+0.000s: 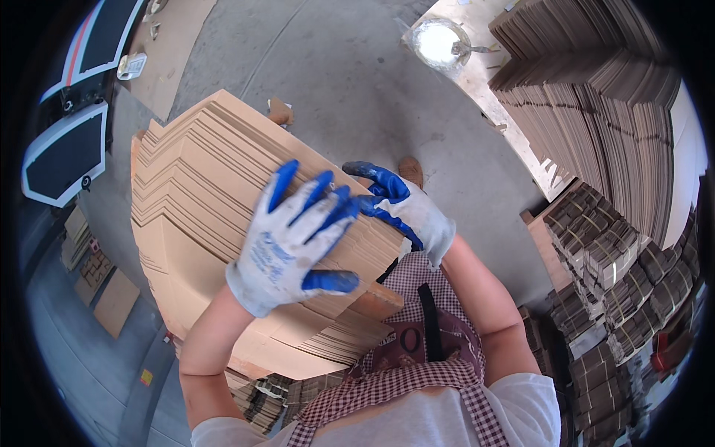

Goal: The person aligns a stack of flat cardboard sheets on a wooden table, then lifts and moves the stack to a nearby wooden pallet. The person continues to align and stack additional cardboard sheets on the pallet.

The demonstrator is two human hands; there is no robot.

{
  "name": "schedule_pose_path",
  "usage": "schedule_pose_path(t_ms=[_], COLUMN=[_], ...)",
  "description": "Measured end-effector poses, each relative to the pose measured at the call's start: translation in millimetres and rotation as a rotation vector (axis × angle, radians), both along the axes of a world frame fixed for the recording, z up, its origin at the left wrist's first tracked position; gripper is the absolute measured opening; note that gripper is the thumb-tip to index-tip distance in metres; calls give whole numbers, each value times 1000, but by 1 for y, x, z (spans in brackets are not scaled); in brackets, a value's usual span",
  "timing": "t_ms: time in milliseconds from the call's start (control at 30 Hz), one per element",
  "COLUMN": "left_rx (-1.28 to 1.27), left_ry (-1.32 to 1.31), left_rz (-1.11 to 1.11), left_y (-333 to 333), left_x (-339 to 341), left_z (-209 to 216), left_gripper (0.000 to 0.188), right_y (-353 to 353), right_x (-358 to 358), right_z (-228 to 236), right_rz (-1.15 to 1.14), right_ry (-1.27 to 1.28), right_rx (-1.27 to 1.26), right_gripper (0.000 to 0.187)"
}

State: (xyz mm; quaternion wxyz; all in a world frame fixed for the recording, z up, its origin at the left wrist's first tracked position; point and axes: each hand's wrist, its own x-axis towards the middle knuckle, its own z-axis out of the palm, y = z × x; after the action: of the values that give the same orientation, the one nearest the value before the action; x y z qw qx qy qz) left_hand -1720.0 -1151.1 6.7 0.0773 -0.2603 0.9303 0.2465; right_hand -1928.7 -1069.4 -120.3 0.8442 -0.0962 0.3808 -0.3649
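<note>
A tall stack of brown cardboard sheets point(190, 175), folded into a shallow zigzag, stands in front of me and to the left. My left hand point(294, 242), in a white glove with blue fingers, is over the top of the stack with its fingers spread. At the stack's right edge is my right hand point(413, 212), gloved the same way. Its fingers and thumb are apart and curved toward the sheet edges. Whether its fingertips touch the cardboard I cannot tell.
To the right rises another large cardboard stack point(588, 112), with strapped cardboard bundles point(596, 231) below it. A round bowl point(439, 43) with a handled tool sits at a pale board's edge. Grey concrete floor point(335, 67) lies ahead; a vehicle door point(68, 153) is at the left.
</note>
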Motion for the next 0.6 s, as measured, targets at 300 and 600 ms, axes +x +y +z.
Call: schedule_pose_path(t_ms=[300,600], left_rx=[15,-26], left_ry=[24,-9], left_rz=[-5,-17], left_y=[27,27], left_x=[-7,-5], left_z=[-15,-14], left_gripper=[91,87], right_y=[0,-4], right_x=[1,-1], right_z=[16,35], right_rz=[99,175], right_ry=[391,566], right_rx=[-177,-175], right_gripper=[72,71])
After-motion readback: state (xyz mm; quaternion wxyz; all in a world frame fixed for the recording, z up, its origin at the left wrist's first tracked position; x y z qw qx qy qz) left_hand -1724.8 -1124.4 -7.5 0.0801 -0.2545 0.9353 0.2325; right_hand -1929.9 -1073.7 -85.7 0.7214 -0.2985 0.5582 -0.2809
